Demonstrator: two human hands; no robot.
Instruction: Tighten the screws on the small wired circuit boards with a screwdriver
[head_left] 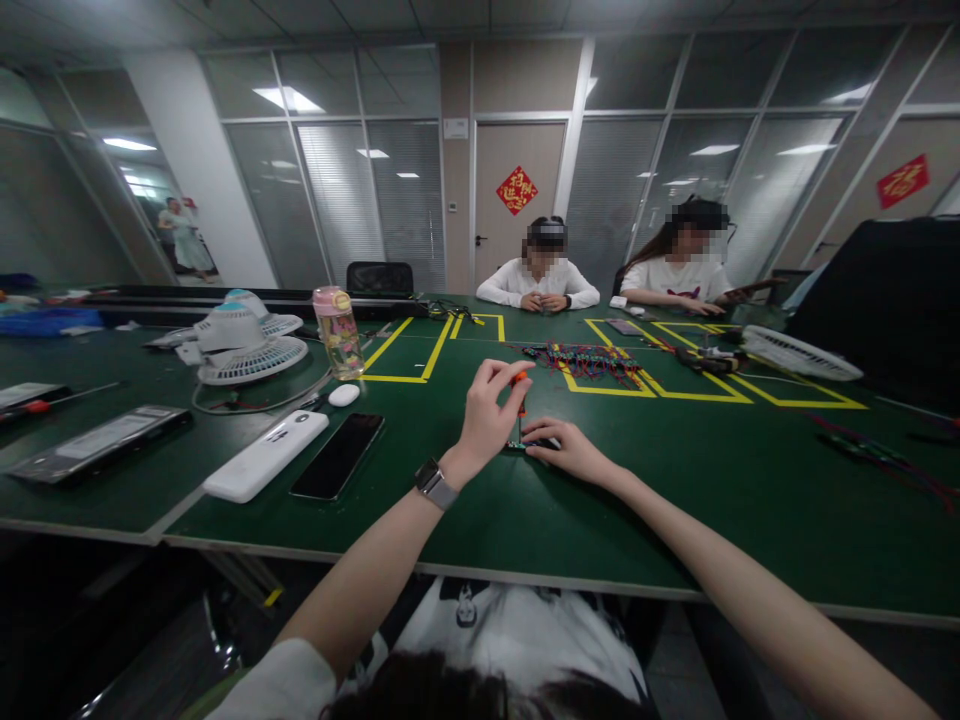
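My left hand point(486, 408), with a watch on its wrist, is closed around the orange handle of a small screwdriver point(522, 408). The tool stands upright, its shaft pointing down at a small green circuit board point(516, 446) on the table. From the right, my right hand point(567, 450) pinches the board's edge and presses it against the tabletop. Its fingers partly cover the board, so the exact spot where the tip touches cannot be made out. Beyond my hands lies a row of similar boards with red and blue wires point(589, 362).
On my left lie a black phone point(339, 456), a white power bank point(267, 456), a white earbud case point(344, 395), a drink bottle point(339, 335) and a white fan point(253, 358). More wired boards point(862, 448) lie right. Two people sit across the green table point(465, 520).
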